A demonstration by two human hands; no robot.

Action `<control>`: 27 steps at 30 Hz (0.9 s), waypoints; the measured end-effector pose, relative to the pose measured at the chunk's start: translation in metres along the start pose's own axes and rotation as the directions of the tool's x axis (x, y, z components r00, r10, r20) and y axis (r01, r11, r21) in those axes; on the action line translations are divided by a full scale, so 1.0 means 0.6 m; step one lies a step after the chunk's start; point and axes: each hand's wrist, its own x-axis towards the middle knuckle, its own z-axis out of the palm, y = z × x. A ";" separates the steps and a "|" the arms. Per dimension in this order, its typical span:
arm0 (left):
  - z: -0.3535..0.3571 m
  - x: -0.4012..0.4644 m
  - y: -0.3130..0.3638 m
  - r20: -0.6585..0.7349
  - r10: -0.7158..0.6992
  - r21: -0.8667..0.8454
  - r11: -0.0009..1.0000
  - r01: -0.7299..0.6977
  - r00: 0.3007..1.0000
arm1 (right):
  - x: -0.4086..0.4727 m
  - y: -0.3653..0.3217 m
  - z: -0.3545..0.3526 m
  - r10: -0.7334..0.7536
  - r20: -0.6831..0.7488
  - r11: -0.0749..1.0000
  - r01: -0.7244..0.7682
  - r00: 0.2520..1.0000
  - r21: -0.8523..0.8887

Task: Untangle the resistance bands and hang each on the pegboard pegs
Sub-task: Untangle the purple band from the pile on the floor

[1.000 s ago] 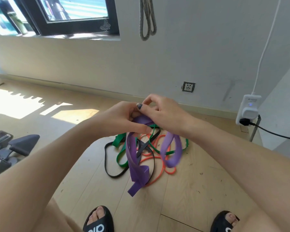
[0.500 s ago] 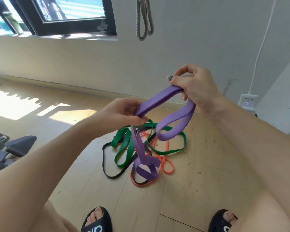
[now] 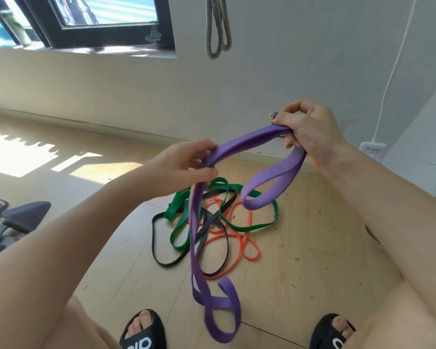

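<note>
Purple band [image 3: 249, 139] spans both hands' fingers [image 3: 207, 172].

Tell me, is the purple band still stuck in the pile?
Out. The purple band hangs between the left hand and right hand, above the floor pile.

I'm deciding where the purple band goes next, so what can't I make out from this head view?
- Pegboard and pegs: out of frame; the grey loops are cut off by the top edge, so their hanger is unseen.
- Purple band: its hold inside the right hand is hidden by the fingers.
- Green band, black band and orange band: their crossings are covered by the purple band.
</note>
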 end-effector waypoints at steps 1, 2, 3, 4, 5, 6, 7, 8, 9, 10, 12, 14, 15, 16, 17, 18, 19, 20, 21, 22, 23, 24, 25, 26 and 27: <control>-0.006 -0.003 0.004 -0.036 0.006 -0.035 0.999 -0.008 0.999 | 0.004 0.010 -0.003 0.013 0.044 0.996 -0.009 0.999 -0.085; -0.009 -0.007 0.008 -0.061 0.012 -0.075 0.997 -0.017 0.998 | 0.003 0.017 -0.003 0.039 0.111 0.977 -0.014 0.993 -0.211; -0.010 -0.010 0.013 -0.074 0.021 -0.097 0.995 -0.028 0.997 | 0.001 0.027 -0.001 0.071 0.194 0.941 -0.002 0.978 -0.339; -0.008 -0.011 0.018 -0.077 0.033 -0.076 0.996 -0.039 0.996 | -0.007 0.034 0.005 0.100 0.277 0.910 0.024 0.956 -0.413; -0.004 -0.013 0.023 -0.072 0.049 -0.017 0.999 -0.050 0.996 | -0.017 0.036 0.015 0.124 0.340 0.907 0.032 0.932 -0.419; 0.001 -0.013 0.027 -0.065 0.066 0.063 0.996 -0.062 0.996 | -0.029 0.032 0.027 0.145 0.393 0.931 0.010 0.908 -0.365; 0.007 -0.012 0.031 -0.065 0.080 0.127 0.989 -0.071 0.995 | -0.043 0.022 0.042 0.153 0.439 0.967 -0.043 0.886 -0.251; 0.011 -0.010 0.035 -0.080 0.090 0.163 0.984 -0.076 0.993 | -0.058 0.010 0.059 0.134 0.471 0.988 -0.080 0.872 -0.134; 0.013 -0.008 0.039 -0.108 0.099 0.169 0.982 -0.080 0.989 | -0.067 0.002 0.075 0.087 0.491 0.996 -0.071 0.867 -0.051; 0.014 -0.007 0.043 -0.139 0.109 0.152 0.985 -0.087 0.984 | -0.075 -0.003 0.089 0.034 0.503 0.999 -0.018 0.863 -0.038; 0.012 -0.006 0.046 -0.162 0.137 0.128 0.985 -0.116 0.977 | -0.086 -0.002 0.104 -0.067 0.510 0.969 0.178 0.858 -0.172; 0.009 -0.003 0.037 -0.146 0.133 0.157 0.981 -0.110 0.980 | -0.083 0.001 0.101 -0.157 0.432 0.897 0.311 0.888 -0.314; 0.007 -0.003 0.030 -0.128 0.112 0.160 0.983 -0.091 0.985 | -0.079 -0.003 0.096 -0.202 0.379 0.888 0.332 0.903 -0.318; 0.007 -0.003 0.021 -0.100 0.090 0.151 0.986 -0.074 0.991 | -0.074 -0.008 0.091 -0.236 0.337 0.895 0.339 0.911 -0.289; 0.007 -0.004 0.013 -0.066 0.072 0.140 0.988 -0.062 0.995 | -0.068 -0.014 0.087 -0.262 0.304 0.905 0.342 0.916 -0.252; 0.008 -0.004 0.003 -0.031 0.064 0.135 0.989 -0.059 0.997 | -0.064 -0.020 0.083 -0.274 0.272 0.913 0.339 0.922 -0.227; 0.010 -0.005 -0.007 0.006 0.064 0.136 0.989 -0.064 0.998 | -0.061 -0.024 0.080 -0.283 0.239 0.916 0.335 0.929 -0.219; 0.013 -0.006 -0.014 0.040 0.060 0.131 0.989 -0.065 0.997 | -0.057 -0.025 0.077 -0.302 0.207 0.907 0.347 0.930 -0.238; 0.016 -0.007 -0.020 0.058 0.043 0.123 0.991 -0.050 0.997 | -0.057 -0.025 0.074 -0.330 0.186 0.885 0.372 0.925 -0.279; 0.018 -0.007 -0.024 0.053 0.025 0.123 0.992 -0.031 0.998 | -0.056 -0.025 0.071 -0.356 0.174 0.855 0.395 0.918 -0.338; 0.017 -0.007 -0.025 0.029 0.011 0.135 0.991 -0.015 1.000 | -0.055 -0.023 0.068 -0.377 0.166 0.818 0.412 0.911 -0.402; 0.013 -0.006 -0.025 -0.002 0.010 0.135 0.991 -0.010 1.000 | -0.052 -0.021 0.064 -0.390 0.159 0.775 0.416 0.907 -0.476; 0.008 -0.005 -0.025 -0.035 0.011 0.109 0.994 -0.007 0.999 | -0.048 -0.019 0.060 -0.396 0.154 0.723 0.411 0.905 -0.555; 0.000 -0.006 -0.025 -0.063 0.012 0.063 0.998 -0.008 0.998 | -0.045 -0.019 0.054 -0.401 0.157 0.668 0.405 0.903 -0.625; -0.008 -0.007 -0.023 -0.082 0.008 0.020 1.000 -0.006 0.997 | -0.042 -0.020 0.049 -0.406 0.170 0.625 0.408 0.898 -0.666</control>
